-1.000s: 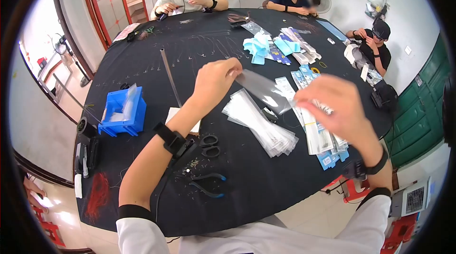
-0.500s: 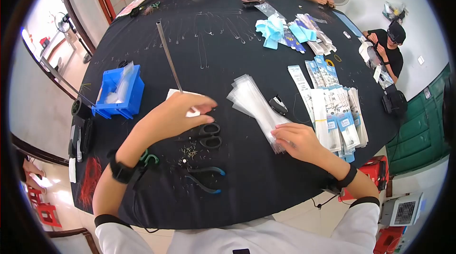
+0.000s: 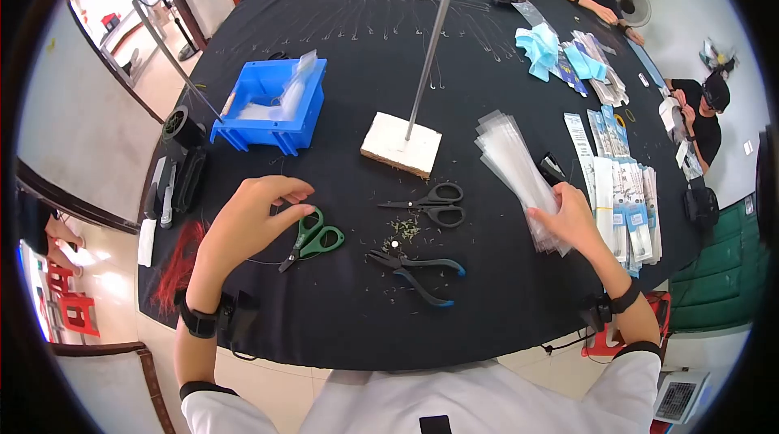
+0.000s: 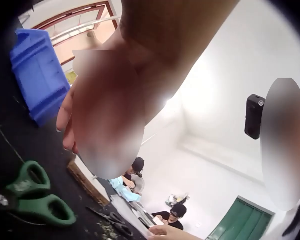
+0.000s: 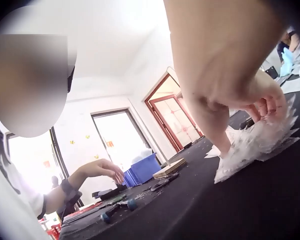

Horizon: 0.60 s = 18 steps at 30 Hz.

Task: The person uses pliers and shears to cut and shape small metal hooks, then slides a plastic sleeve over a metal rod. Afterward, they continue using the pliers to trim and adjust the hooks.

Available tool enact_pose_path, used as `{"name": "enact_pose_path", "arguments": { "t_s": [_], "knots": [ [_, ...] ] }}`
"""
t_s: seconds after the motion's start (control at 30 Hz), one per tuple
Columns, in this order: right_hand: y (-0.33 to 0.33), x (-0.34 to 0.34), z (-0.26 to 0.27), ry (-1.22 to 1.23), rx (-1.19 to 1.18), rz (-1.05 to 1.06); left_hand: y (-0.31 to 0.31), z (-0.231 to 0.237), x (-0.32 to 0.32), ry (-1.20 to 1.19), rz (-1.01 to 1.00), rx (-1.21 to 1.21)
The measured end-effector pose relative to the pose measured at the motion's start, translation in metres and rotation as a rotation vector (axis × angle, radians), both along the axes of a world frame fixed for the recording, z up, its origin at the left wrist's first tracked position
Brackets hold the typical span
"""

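Observation:
My right hand [image 3: 574,223] grips the near end of a fanned stack of clear plastic sleeves [image 3: 515,162] on the black-clothed table. In the right wrist view, its thumb and fingers straddle the sleeves [image 5: 255,150]. Over on the left, my left hand [image 3: 251,223] hovers with loosely bent fingers and nothing in its grasp. Green-handled scissors [image 3: 320,242] lie just beside its thumb tip, and they also show in the left wrist view [image 4: 45,210]. A small black stapler-like object [image 3: 552,165] sits against the stack's right side.
A metal rod [image 3: 430,61] stands upright in a white block [image 3: 402,146]. Black scissors [image 3: 442,208], pliers [image 3: 418,268] and clippings lie mid-table. Left are a blue bin [image 3: 264,136] and red threads [image 3: 180,272]. Blue-white packets [image 3: 629,215] lie right; other people sit around the table.
One second ago both hands held a clear sleeve in the air. The right hand has come down onto the stack, while the left hand has moved left, beside the green scissors, without the sleeve.

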State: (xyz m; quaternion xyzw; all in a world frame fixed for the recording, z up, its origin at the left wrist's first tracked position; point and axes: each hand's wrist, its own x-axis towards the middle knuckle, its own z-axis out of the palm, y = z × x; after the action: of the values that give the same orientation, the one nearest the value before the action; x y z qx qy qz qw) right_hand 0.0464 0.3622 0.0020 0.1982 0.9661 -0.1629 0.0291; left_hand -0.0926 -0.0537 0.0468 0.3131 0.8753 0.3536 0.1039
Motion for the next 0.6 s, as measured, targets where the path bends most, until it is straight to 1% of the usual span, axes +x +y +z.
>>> {"name": "enact_pose_path", "arguments": {
  "t_s": [0.07,0.17,0.2,0.3,0.4,0.43,0.53,0.6],
  "knots": [
    [-0.004,-0.009,0.014,-0.199,-0.041,-0.031,-0.008,-0.007,0.003,0.017,0.020,-0.009],
    [0.001,-0.001,-0.002,0.030,0.058,0.056,-0.011,-0.009,0.007,-0.007,0.048,-0.010],
    [0.003,0.003,-0.012,0.158,0.127,0.132,-0.013,-0.010,0.007,-0.020,0.051,-0.007],
    [-0.009,-0.004,0.005,0.020,-0.073,0.009,-0.012,-0.015,0.006,-0.041,0.033,-0.001],
    [0.017,-0.009,-0.010,0.093,-0.214,0.018,-0.008,-0.018,0.005,-0.045,0.033,0.017],
    [0.023,-0.007,-0.020,0.217,-0.125,0.018,-0.007,-0.019,0.004,-0.041,0.033,0.020],
    [0.044,-0.014,-0.026,0.215,-0.204,-0.087,-0.006,-0.023,0.003,-0.052,0.035,0.045],
    [0.060,-0.018,-0.029,0.259,-0.177,-0.126,-0.007,-0.024,0.002,-0.058,0.039,0.060]
  ]
}}
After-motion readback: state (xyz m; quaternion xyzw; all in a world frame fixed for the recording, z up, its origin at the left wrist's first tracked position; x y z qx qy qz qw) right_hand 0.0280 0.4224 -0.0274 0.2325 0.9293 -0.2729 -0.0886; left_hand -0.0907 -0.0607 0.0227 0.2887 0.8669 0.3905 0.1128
